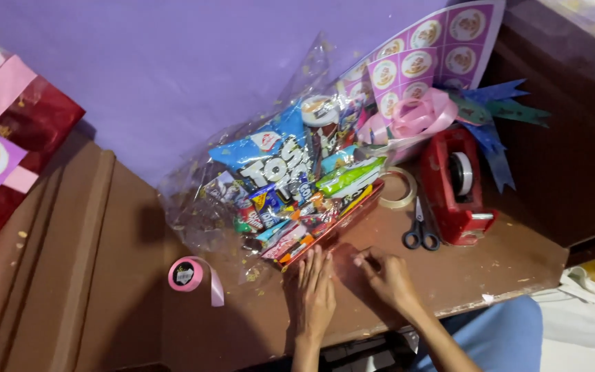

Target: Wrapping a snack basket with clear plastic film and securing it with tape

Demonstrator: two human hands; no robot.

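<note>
My left hand (315,293) pressed flat on the clear wrap (342,265) below the snack bundle (290,186); my right hand (387,275) pinched its fold. Taping seemed next, needing the tape dispenser (459,186) beyond my right hand.

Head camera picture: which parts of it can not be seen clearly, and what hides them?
- Clear cellophane-wrapped bundle of snack packets: its far side is hidden by the packets in front.
- Right hand: fingertips curled on the brown wooden table; whether they pinch anything is too small to tell.
- Red tape dispenser: its back is covered by pink and blue ribbon bows.
- Red foil package: cut by the left edge.
</note>
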